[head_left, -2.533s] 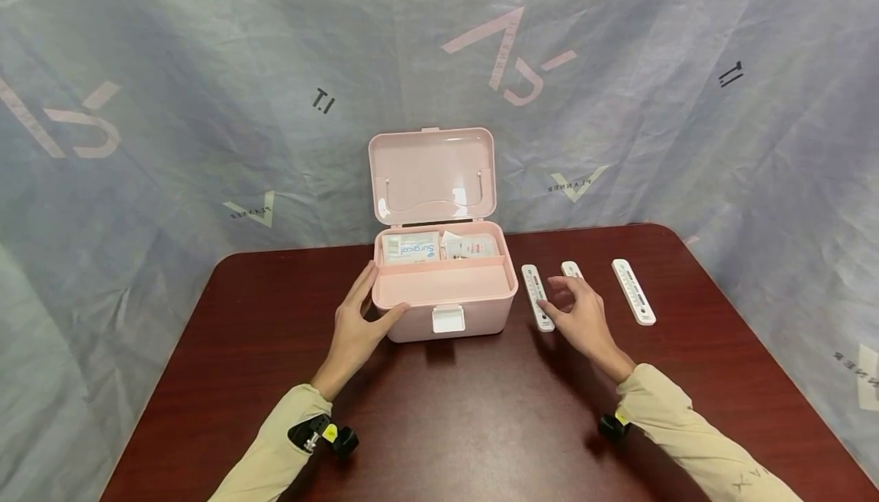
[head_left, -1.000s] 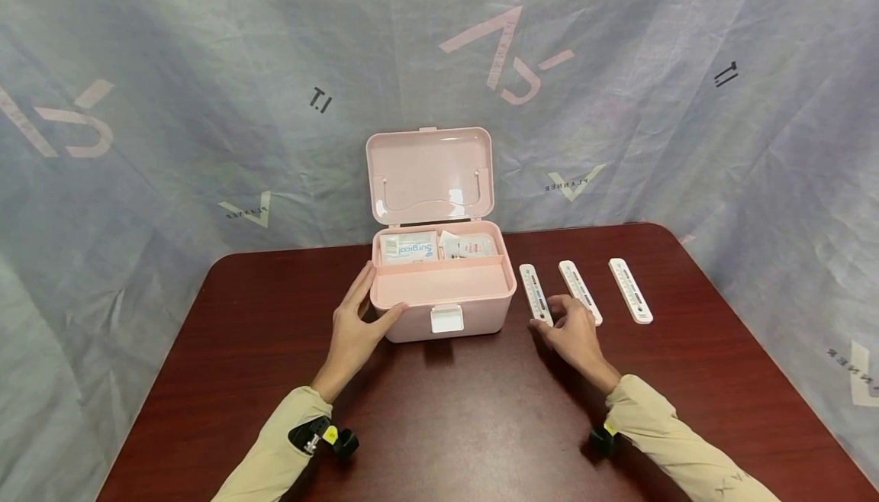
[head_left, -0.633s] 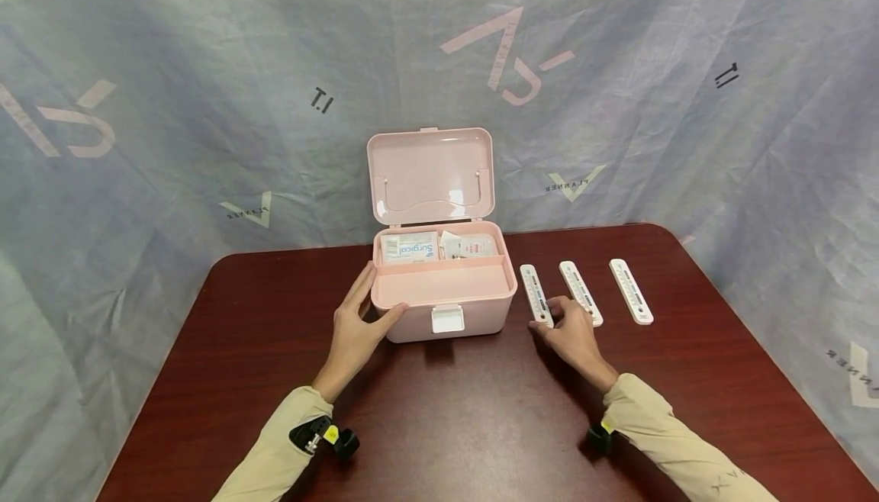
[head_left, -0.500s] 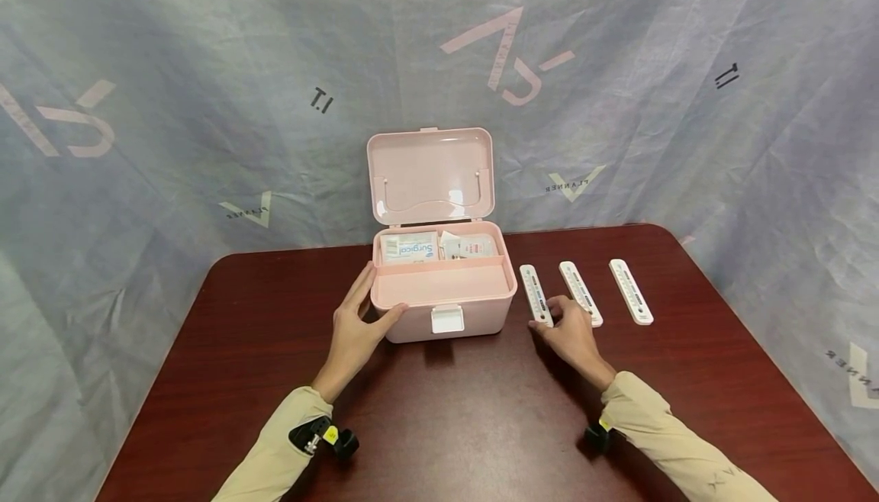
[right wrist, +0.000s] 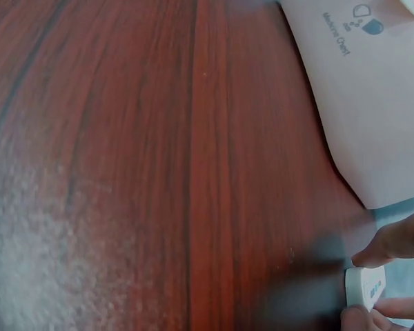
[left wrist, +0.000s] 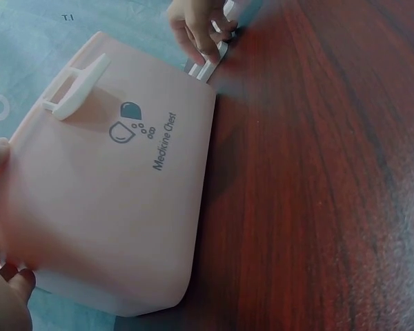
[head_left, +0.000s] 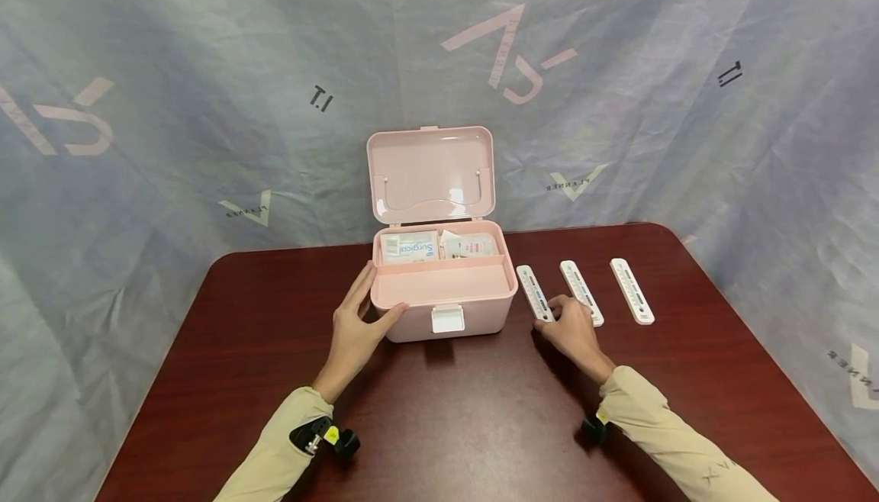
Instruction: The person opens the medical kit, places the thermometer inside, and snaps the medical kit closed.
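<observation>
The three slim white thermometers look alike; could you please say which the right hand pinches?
The white thermometer nearest the pink plastic box; the right hand pinches its near end; the middle one and rightmost one lie farther away.

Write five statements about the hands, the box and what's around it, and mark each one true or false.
1. The right hand pinches the thermometer nearest the box. True.
2. The box is shut. False: its lid stands open.
3. The left hand touches the box. True.
4. The pinched thermometer is inside the box. False: it is outside, on the person's right of the box.
5. The "Surgical" packet lies in the box. True.
</observation>
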A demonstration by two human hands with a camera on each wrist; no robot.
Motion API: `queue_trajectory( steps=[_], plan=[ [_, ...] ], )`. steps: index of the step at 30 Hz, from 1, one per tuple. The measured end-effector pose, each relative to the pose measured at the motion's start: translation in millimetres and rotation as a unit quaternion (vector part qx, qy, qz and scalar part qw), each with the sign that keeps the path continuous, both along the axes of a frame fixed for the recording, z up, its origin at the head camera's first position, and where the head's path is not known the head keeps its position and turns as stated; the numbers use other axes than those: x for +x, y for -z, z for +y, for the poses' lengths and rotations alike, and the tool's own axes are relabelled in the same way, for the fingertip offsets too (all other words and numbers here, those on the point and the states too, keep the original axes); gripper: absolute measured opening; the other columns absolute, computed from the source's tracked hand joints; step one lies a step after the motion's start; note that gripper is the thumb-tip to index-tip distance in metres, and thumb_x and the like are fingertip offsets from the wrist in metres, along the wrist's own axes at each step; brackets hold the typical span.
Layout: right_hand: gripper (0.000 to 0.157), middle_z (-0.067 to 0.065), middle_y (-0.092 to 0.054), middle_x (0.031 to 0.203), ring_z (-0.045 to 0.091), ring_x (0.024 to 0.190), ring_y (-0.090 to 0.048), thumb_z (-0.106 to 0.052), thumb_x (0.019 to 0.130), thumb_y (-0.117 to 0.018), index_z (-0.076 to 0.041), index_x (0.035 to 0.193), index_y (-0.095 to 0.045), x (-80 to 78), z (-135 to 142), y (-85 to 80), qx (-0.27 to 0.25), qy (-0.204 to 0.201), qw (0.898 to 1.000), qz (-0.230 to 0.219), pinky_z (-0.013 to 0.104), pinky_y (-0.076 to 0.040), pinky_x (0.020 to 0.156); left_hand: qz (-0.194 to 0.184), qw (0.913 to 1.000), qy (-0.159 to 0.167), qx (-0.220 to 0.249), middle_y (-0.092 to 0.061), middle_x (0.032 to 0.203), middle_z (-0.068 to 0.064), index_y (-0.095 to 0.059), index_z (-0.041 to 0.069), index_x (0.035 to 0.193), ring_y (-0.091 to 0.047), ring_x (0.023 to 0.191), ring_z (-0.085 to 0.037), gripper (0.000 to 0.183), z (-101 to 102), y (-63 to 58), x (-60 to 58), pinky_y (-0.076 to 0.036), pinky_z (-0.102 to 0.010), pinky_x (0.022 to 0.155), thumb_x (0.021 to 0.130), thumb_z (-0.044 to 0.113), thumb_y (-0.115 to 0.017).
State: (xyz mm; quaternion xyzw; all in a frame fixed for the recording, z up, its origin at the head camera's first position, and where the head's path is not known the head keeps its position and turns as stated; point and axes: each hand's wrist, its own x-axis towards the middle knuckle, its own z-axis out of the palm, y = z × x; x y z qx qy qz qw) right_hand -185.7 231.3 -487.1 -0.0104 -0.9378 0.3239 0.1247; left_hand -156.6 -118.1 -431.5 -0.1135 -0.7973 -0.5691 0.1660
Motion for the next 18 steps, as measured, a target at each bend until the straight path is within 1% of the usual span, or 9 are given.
queue_trajectory(
  steps=[4, 6, 9, 15, 18],
  plan=[
    [0.037, 0.011, -0.065, 0.072, 0.022, 0.065, -0.057, -0.012, 0.062, -0.077, 0.004, 0.094, -0.067, 0.5, 1, -0.5, -0.001, 0.004, 1.0, -0.003, 0.036, -0.045, 0.061, 0.003, 1.0, 0.004, -0.004, -0.032, 0.15, -0.009, -0.036, -0.003, 0.143, -0.033, 0.136, -0.025, 0.077, 3, -15.8, 9.0, -0.036, -0.046, 0.103, 0.08, 0.013, -0.078],
    [0.037, 0.01, -0.066, 0.072, 0.021, 0.065, -0.058, -0.012, 0.062, -0.077, 0.004, 0.094, -0.067, 0.7, 2, -1.1, -0.004, 0.002, 1.0, -0.003, 0.035, -0.046, 0.061, 0.003, 1.0, 0.001, -0.007, -0.033, 0.15, -0.01, -0.037, -0.003, 0.143, -0.033, 0.136, -0.026, 0.077, 2, -18.1, 10.0, -0.036, -0.046, 0.103, 0.079, 0.012, -0.078],
    [0.038, 0.009, -0.067, 0.072, 0.019, 0.065, -0.06, -0.012, 0.063, -0.077, 0.003, 0.096, -0.068, 0.9, 3, -2.0, -0.009, -0.004, 1.0, -0.005, 0.036, -0.046, 0.063, 0.003, 0.9999, -0.003, -0.01, -0.033, 0.15, -0.011, -0.037, -0.004, 0.142, -0.034, 0.135, -0.027, 0.077, 2, -20.1, 10.3, -0.037, -0.048, 0.102, 0.078, 0.01, -0.078],
    [0.038, 0.01, -0.07, 0.076, 0.019, 0.068, -0.063, -0.01, 0.064, -0.076, 0.003, 0.099, -0.067, 3.2, 9, -4.9, -0.013, -0.013, 1.0, -0.006, 0.04, -0.047, 0.069, 0.004, 1.0, -0.001, -0.005, -0.033, 0.15, -0.009, -0.037, -0.003, 0.142, -0.033, 0.135, -0.026, 0.077, 3, -18.1, 9.4, -0.037, -0.046, 0.103, 0.079, 0.012, -0.078],
    [0.039, 0.01, -0.07, 0.077, 0.019, 0.069, -0.063, -0.011, 0.065, -0.075, 0.003, 0.101, -0.067, 4.1, 11, -6.7, -0.012, -0.013, 1.0, -0.009, 0.039, -0.048, 0.069, 0.0, 1.0, -0.002, -0.005, -0.033, 0.15, -0.009, -0.037, -0.003, 0.142, -0.033, 0.136, -0.026, 0.077, 4, -17.4, 9.4, -0.037, -0.046, 0.103, 0.079, 0.012, -0.078]
  ],
)
